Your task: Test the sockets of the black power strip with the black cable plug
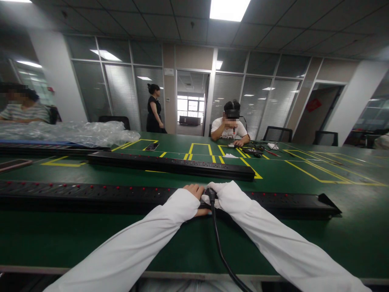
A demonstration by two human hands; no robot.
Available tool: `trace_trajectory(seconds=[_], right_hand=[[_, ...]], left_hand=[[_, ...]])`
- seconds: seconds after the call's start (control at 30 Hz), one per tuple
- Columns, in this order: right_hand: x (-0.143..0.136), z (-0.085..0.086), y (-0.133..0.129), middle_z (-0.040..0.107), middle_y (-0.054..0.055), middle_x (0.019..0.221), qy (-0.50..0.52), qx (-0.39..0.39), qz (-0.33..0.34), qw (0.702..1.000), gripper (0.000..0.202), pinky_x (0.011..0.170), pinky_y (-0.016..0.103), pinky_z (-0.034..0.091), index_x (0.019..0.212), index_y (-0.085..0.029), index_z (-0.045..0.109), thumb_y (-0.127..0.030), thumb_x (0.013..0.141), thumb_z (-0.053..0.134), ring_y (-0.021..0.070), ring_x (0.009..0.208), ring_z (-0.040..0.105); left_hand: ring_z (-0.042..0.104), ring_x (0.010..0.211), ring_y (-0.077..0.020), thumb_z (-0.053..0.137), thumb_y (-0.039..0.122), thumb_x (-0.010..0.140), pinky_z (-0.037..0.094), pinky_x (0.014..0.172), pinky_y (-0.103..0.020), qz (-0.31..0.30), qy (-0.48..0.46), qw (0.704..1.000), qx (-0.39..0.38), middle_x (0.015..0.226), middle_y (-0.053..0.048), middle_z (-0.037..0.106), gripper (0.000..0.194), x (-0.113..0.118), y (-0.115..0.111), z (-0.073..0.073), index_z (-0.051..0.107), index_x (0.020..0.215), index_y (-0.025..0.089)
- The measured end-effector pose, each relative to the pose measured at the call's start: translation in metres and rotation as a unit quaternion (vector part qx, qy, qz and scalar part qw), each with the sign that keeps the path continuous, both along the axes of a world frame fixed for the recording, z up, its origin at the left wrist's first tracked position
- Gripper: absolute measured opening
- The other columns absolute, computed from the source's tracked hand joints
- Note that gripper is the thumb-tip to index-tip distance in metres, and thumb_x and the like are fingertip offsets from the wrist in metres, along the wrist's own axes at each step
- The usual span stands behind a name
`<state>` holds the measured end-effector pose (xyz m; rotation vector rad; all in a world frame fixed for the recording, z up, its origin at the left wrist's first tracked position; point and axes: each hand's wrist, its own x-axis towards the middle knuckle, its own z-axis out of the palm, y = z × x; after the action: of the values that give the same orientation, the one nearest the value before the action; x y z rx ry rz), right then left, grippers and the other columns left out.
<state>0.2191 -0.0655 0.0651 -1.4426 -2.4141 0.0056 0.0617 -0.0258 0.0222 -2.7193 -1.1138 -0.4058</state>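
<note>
A long black power strip (pixel 100 198) with a row of red buttons lies across the green table in front of me. My left hand (pixel 195 191), bare below a white sleeve, grips the strip near its middle, fingers over the top and thumb along the near side. My right hand (pixel 217 190), in a white glove, is closed around a black plug (pixel 210 194) over the strip's socket face. From the plug a thick black cord (pixel 219 243) runs down over the table's near edge. Whether the plug's pins are inside a socket is hidden.
A second power strip (pixel 173 164) lies just beyond. Clear plastic wrap (pixel 69 134) covers the far left, near a phone (pixel 152 146). Across the table (pixel 273 251) sits a person (pixel 227 125) among cables and small tools. Another person (pixel 154 109) stands behind. Yellow tape marks the surface.
</note>
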Motion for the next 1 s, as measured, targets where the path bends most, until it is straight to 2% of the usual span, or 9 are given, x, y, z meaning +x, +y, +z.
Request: trace_trajectory(seconds=[1.0], right_hand=[[0.0005, -0.0005, -0.0005, 0.056, -0.002, 0.066, -0.015, -0.001, -0.012, 1.000, 0.036, 0.052, 0.015, 0.030, 0.082, -0.017, 0.052, -0.050, 0.074, 0.041, 0.0045, 0.055, 0.047]], left_hand=[[0.050, 0.084, -0.0247, 0.041, 0.064, 0.065, 0.038, 0.071, -0.034, -0.004, 0.001, 1.000, 0.002, 0.088, -0.009, 0.054, 0.064, -0.0003, -0.0004, 0.0007, 0.042, 0.108, 0.016]])
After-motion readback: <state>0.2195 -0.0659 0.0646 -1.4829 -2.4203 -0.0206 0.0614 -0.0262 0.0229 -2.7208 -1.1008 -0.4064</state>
